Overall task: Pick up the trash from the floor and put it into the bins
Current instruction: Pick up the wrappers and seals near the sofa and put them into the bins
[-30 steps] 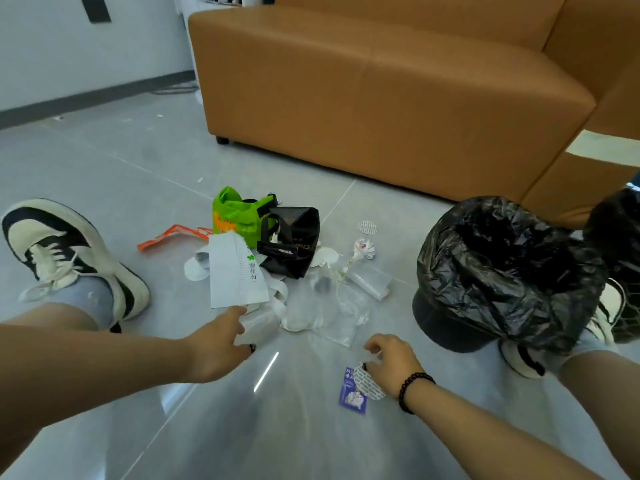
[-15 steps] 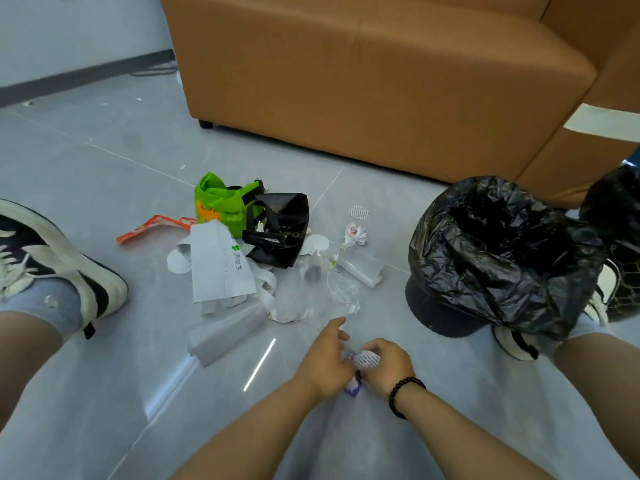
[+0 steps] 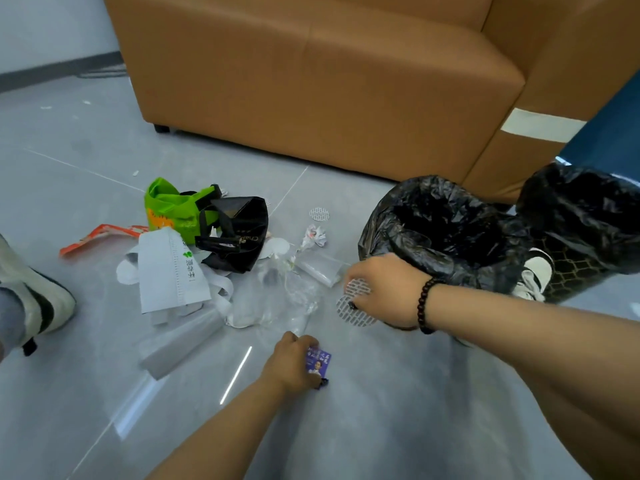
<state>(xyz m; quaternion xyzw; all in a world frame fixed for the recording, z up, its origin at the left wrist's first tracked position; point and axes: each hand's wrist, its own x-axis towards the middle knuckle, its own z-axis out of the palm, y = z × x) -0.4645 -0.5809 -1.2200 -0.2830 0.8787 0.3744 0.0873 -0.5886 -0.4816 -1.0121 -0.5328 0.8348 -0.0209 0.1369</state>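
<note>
My right hand [image 3: 384, 289] pinches round white patterned discs [image 3: 355, 304] just left of the nearer bin lined with a black bag [image 3: 446, 233]. Low on the floor, my left hand [image 3: 289, 362] holds a small purple card [image 3: 318, 362]. A second black-lined bin [image 3: 585, 220] stands at the far right. Trash lies in a heap on the grey floor: a green bag [image 3: 166, 209], a black bag [image 3: 239, 233], a white paper slip [image 3: 169, 271], clear plastic wrap [image 3: 294, 299], a crumpled paper [image 3: 315, 235], another round disc [image 3: 319, 214] and an orange strip [image 3: 100, 235].
A tan sofa [image 3: 311, 81] closes off the back. A black-and-white shoe [image 3: 34, 299] sits at the left edge, another shoe [image 3: 533, 275] between the bins. A clear plastic sheet [image 3: 180, 341] lies left of my left hand.
My right hand has lifted the round discs up toward the nearer bin. My left hand came over from the paper pile and took hold of the purple card.
</note>
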